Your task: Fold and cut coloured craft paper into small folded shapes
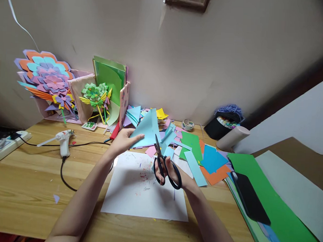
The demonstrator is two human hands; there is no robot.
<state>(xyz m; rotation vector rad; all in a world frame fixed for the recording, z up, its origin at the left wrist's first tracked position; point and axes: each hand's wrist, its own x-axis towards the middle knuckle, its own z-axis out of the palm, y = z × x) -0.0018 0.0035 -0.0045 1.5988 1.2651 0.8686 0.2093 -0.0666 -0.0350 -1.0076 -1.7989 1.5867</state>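
My left hand pinches a light blue folded paper triangle by its lower left edge and holds it up above the desk. My right hand grips black-handled scissors with fingers through the loops. The blades point up at the triangle's lower right edge and look nearly closed. Both hands hover over a white sheet marked with small coloured specks.
A glue gun with a black cord lies at left, near a power strip. Paper flowers and green card lean against the wall. Loose coloured paper pieces, large green sheets, a tape roll and a marker case lie at right.
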